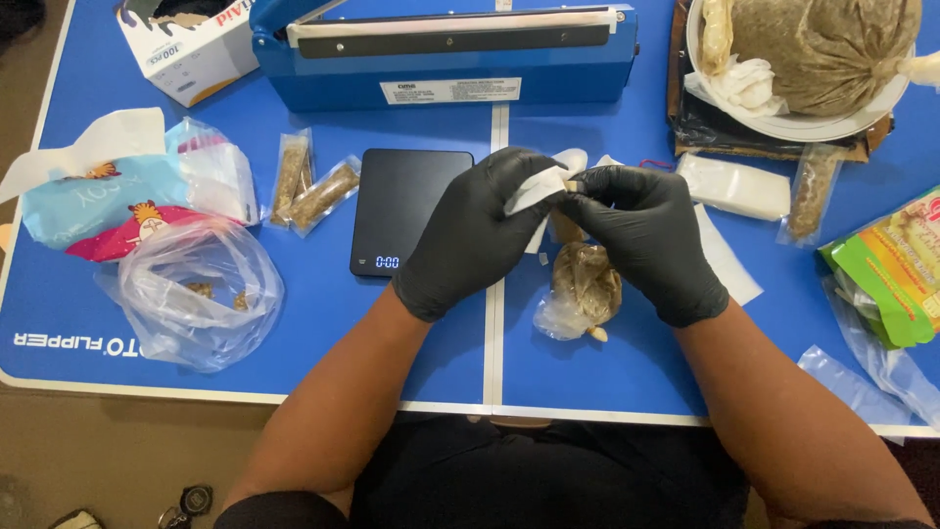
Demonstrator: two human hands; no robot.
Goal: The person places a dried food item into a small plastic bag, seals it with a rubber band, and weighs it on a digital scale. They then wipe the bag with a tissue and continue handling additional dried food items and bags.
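Both of my hands wear black gloves and meet over the middle of the blue table [323, 323]. My left hand [477, 233] pinches the top of a small clear sachet [544, 192], and my right hand [646, 238] grips the same sachet from the other side. Its brown filling shows just below my fingers. Under my hands lies a small clear bag of brown powder [582, 290]. A black digital scale [402, 209] sits just left of my left hand.
A blue heat sealer [446, 54] stands at the back. Two filled sachets [311, 188] lie left of the scale, beside plastic bags [196, 284] and a glove box [191, 44]. At right are a plate with a big bag of powder [813, 54], another sachet [813, 191] and a green packet [896, 264].
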